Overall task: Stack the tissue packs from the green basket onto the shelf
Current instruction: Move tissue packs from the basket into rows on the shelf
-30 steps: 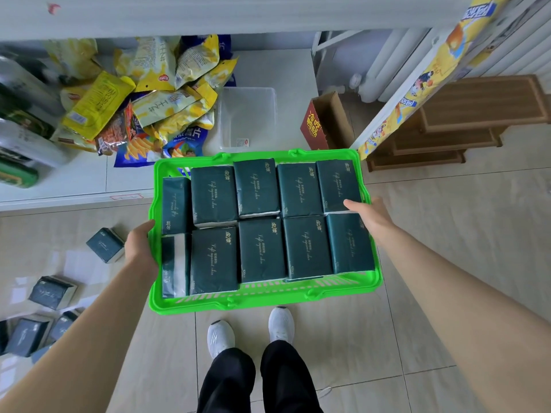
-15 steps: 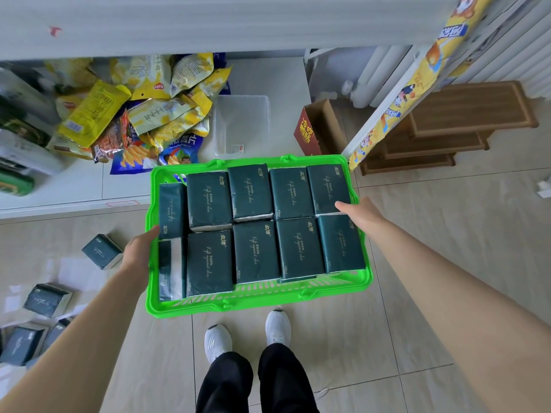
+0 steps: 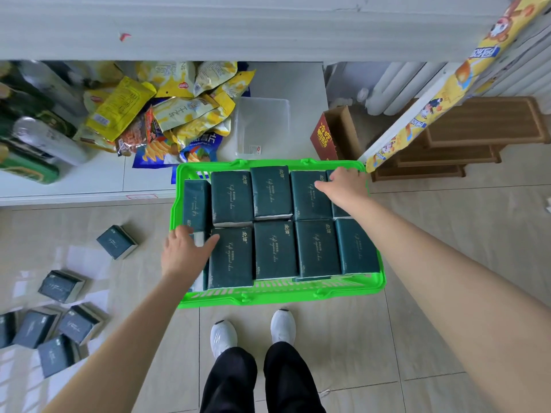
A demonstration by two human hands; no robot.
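Note:
The green basket [image 3: 277, 293] sits low in front of the white bottom shelf [image 3: 286, 81]. It holds several dark green tissue packs [image 3: 274, 251] in two rows, with narrower packs on edge at its left end. My left hand [image 3: 185, 254] lies over the near-left packs with its fingers spread and the thumb on the neighbouring flat pack. My right hand [image 3: 346, 186] reaches over the far-right pack at the basket's back corner, fingers pointing left across it. Neither hand plainly grips a pack.
Snack bags [image 3: 179, 114] and cans [image 3: 44, 138] fill the shelf's left side, with a clear plastic box [image 3: 262, 126] to their right. Several loose tissue packs [image 3: 59, 329] lie on the floor at left. A red carton [image 3: 334, 132] and a wooden step stand [image 3: 477, 129] are at right. My white shoes [image 3: 223, 335] stand behind the basket.
Both hands have left the basket's side rims and moved in over the packs. The left is now at the near-left packs and the right at the far-right pack.

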